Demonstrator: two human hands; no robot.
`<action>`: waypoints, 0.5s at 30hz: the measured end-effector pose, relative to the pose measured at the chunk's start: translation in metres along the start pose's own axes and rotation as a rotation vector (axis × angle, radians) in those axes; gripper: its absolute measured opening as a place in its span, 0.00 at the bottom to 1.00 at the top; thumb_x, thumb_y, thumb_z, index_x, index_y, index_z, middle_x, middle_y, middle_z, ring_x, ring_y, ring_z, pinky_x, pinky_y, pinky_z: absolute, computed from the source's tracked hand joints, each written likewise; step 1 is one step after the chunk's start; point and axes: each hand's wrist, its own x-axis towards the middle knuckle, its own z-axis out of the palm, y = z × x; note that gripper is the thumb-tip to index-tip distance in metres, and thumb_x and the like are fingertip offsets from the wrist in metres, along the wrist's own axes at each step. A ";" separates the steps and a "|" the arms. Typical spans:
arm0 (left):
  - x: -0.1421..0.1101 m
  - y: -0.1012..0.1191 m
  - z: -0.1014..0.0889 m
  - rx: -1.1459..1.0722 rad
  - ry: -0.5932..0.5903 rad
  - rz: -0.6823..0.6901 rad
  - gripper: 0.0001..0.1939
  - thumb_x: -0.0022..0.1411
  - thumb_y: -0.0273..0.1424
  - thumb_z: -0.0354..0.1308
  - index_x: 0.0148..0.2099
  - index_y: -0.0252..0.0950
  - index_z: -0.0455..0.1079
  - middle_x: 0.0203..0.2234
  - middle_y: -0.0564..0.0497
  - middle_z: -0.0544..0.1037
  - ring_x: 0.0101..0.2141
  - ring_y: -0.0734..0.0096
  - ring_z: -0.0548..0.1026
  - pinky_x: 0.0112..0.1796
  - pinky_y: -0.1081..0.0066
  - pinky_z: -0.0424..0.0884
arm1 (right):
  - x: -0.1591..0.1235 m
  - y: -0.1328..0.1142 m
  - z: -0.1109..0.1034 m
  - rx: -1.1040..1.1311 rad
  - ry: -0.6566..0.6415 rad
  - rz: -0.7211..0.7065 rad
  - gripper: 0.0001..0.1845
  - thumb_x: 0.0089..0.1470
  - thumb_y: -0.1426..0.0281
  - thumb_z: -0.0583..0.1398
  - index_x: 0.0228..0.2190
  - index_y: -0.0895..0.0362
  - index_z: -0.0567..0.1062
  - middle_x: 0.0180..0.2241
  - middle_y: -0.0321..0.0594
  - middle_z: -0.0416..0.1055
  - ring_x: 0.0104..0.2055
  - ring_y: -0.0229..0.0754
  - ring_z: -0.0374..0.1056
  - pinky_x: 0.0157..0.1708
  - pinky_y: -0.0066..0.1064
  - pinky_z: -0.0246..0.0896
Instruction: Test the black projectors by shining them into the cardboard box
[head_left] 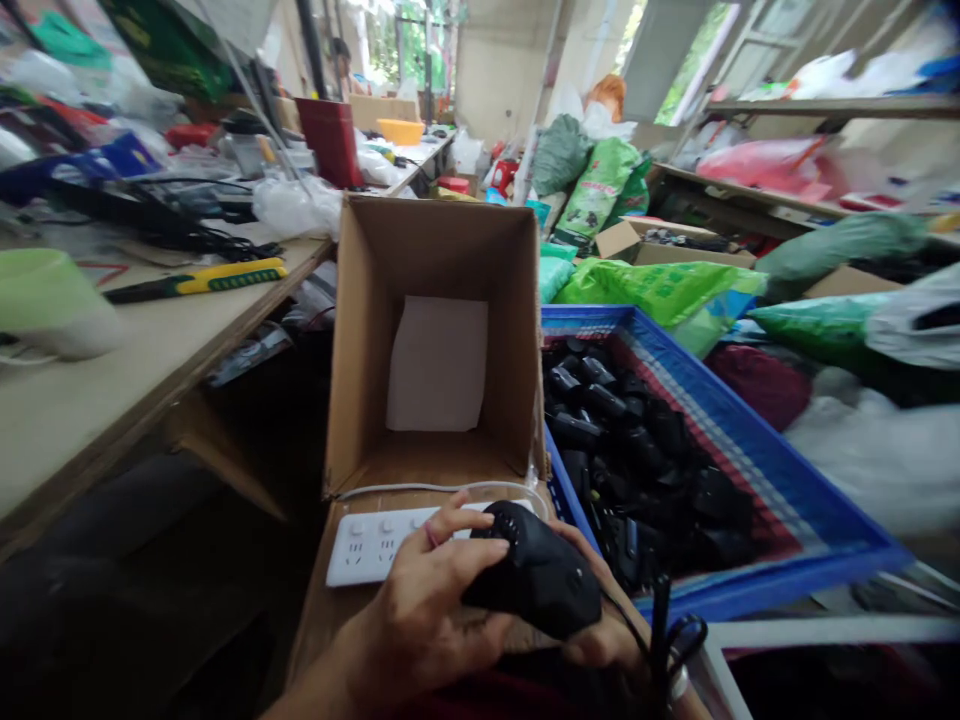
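Note:
A black, rounded plastic device (536, 575) with a ribbed end is held in front of me, over the cardboard; its exact kind does not show. My left hand (431, 590) grips it from the left, with fingertips on the ribbed part and the thumb below. On the other side my right hand (607, 640) is closed around it, partly hidden behind the device. A black cord (664, 635) hangs in a bundle beside my right wrist. Just beyond my hands lies a white power strip (367, 545), partly covered by my left hand and the device.
An upright cardboard box (435, 235) faces me, with a pale sheet (439, 365) inside. To the right, a blue crate (787, 460) holds several black plastic parts (622, 410). A workbench (150, 350) with a yellow-and-black cutter (232, 277) stands left. Bags (660, 290) lie behind the crate.

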 end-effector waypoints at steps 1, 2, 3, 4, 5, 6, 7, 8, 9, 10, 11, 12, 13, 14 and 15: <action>0.000 0.000 -0.001 -0.010 -0.020 -0.033 0.29 0.49 0.24 0.62 0.54 0.35 0.61 0.41 0.42 0.78 0.48 0.59 0.73 0.52 0.54 0.67 | -0.006 -0.002 -0.005 0.031 -0.053 0.002 0.44 0.28 0.59 0.72 0.50 0.51 0.67 0.47 0.42 0.71 0.48 0.54 0.68 0.49 0.45 0.62; 0.000 0.000 -0.002 -0.032 -0.064 -0.065 0.33 0.48 0.25 0.64 0.56 0.35 0.59 0.46 0.39 0.76 0.50 0.57 0.72 0.51 0.55 0.69 | -0.012 -0.005 -0.010 0.061 -0.104 0.009 0.47 0.25 0.61 0.72 0.51 0.49 0.66 0.47 0.41 0.72 0.48 0.54 0.68 0.50 0.44 0.60; 0.000 0.000 -0.003 -0.072 -0.128 -0.096 0.37 0.46 0.26 0.65 0.58 0.35 0.58 0.51 0.36 0.72 0.52 0.54 0.71 0.50 0.56 0.70 | -0.018 -0.009 -0.014 0.080 -0.143 0.021 0.48 0.25 0.63 0.72 0.52 0.49 0.66 0.47 0.41 0.72 0.48 0.54 0.69 0.50 0.43 0.59; 0.001 0.000 -0.003 -0.124 -0.207 -0.125 0.40 0.45 0.28 0.67 0.60 0.36 0.57 0.54 0.35 0.69 0.53 0.52 0.70 0.48 0.56 0.71 | -0.023 -0.012 -0.017 0.085 -0.159 0.037 0.47 0.26 0.66 0.71 0.52 0.49 0.65 0.47 0.41 0.72 0.47 0.52 0.69 0.50 0.43 0.59; 0.002 -0.001 -0.003 -0.188 -0.287 -0.151 0.41 0.44 0.30 0.68 0.61 0.39 0.57 0.55 0.36 0.68 0.53 0.52 0.70 0.47 0.56 0.72 | -0.028 -0.016 -0.019 0.071 -0.159 0.051 0.47 0.26 0.68 0.71 0.52 0.50 0.65 0.46 0.41 0.73 0.46 0.51 0.70 0.49 0.43 0.60; 0.004 -0.002 -0.001 -0.262 -0.359 -0.169 0.40 0.45 0.31 0.69 0.60 0.42 0.59 0.55 0.38 0.69 0.52 0.52 0.70 0.47 0.56 0.72 | -0.034 -0.020 -0.020 0.049 -0.156 0.058 0.48 0.25 0.70 0.71 0.52 0.51 0.64 0.45 0.41 0.73 0.45 0.51 0.71 0.49 0.42 0.60; 0.005 -0.003 0.001 -0.340 -0.418 -0.190 0.36 0.47 0.32 0.68 0.59 0.45 0.62 0.55 0.41 0.70 0.51 0.53 0.71 0.47 0.55 0.72 | -0.039 -0.023 -0.021 0.026 -0.146 0.070 0.49 0.24 0.71 0.71 0.52 0.51 0.64 0.45 0.42 0.73 0.45 0.51 0.71 0.48 0.42 0.61; 0.006 -0.004 0.006 -0.412 -0.459 -0.216 0.32 0.49 0.32 0.67 0.57 0.48 0.64 0.54 0.43 0.71 0.50 0.54 0.72 0.47 0.54 0.72 | -0.045 -0.025 -0.023 0.003 -0.126 0.083 0.49 0.23 0.72 0.71 0.52 0.52 0.64 0.45 0.42 0.73 0.44 0.51 0.71 0.47 0.43 0.62; 0.005 -0.004 0.012 -0.476 -0.486 -0.240 0.28 0.52 0.32 0.65 0.56 0.50 0.65 0.53 0.45 0.72 0.50 0.55 0.72 0.48 0.54 0.71 | -0.051 -0.028 -0.026 -0.017 -0.092 0.099 0.49 0.23 0.72 0.71 0.53 0.52 0.64 0.44 0.42 0.74 0.43 0.51 0.72 0.46 0.43 0.63; 0.004 -0.005 0.019 -0.529 -0.509 -0.254 0.28 0.53 0.32 0.65 0.56 0.50 0.65 0.53 0.45 0.72 0.51 0.55 0.72 0.48 0.52 0.71 | -0.060 -0.030 -0.031 -0.032 -0.053 0.118 0.49 0.25 0.71 0.70 0.53 0.52 0.65 0.43 0.42 0.75 0.42 0.51 0.72 0.44 0.43 0.64; 0.002 -0.006 0.028 -0.559 -0.527 -0.258 0.29 0.52 0.34 0.65 0.57 0.50 0.64 0.54 0.45 0.71 0.52 0.54 0.71 0.49 0.51 0.70 | -0.070 -0.031 -0.039 -0.041 -0.015 0.138 0.48 0.27 0.70 0.70 0.53 0.51 0.64 0.42 0.42 0.75 0.41 0.51 0.73 0.43 0.44 0.65; -0.002 -0.007 0.035 -0.564 -0.548 -0.249 0.36 0.48 0.36 0.68 0.59 0.49 0.62 0.56 0.43 0.68 0.54 0.51 0.68 0.50 0.49 0.68 | -0.083 -0.032 -0.051 -0.061 0.035 0.158 0.46 0.29 0.69 0.69 0.54 0.51 0.64 0.42 0.43 0.75 0.40 0.52 0.73 0.41 0.44 0.66; -0.005 -0.008 0.042 -0.552 -0.552 -0.215 0.46 0.40 0.40 0.71 0.61 0.46 0.58 0.59 0.39 0.63 0.56 0.48 0.64 0.51 0.48 0.66 | -0.099 -0.032 -0.067 -0.111 0.108 0.178 0.44 0.31 0.69 0.68 0.54 0.50 0.65 0.42 0.43 0.76 0.39 0.53 0.73 0.39 0.44 0.67; -0.009 -0.010 0.048 -0.513 -0.543 -0.204 0.52 0.37 0.41 0.72 0.63 0.44 0.54 0.60 0.37 0.60 0.58 0.46 0.61 0.52 0.47 0.64 | -0.116 -0.032 -0.086 -0.167 0.188 0.192 0.44 0.30 0.70 0.68 0.53 0.49 0.66 0.42 0.44 0.75 0.39 0.55 0.73 0.38 0.44 0.67; -0.011 -0.013 0.051 -0.463 -0.533 -0.210 0.53 0.37 0.41 0.72 0.64 0.43 0.53 0.61 0.37 0.60 0.58 0.46 0.60 0.53 0.47 0.62 | -0.136 -0.030 -0.106 -0.316 0.363 0.225 0.42 0.28 0.70 0.69 0.50 0.48 0.69 0.40 0.43 0.76 0.38 0.55 0.73 0.37 0.43 0.68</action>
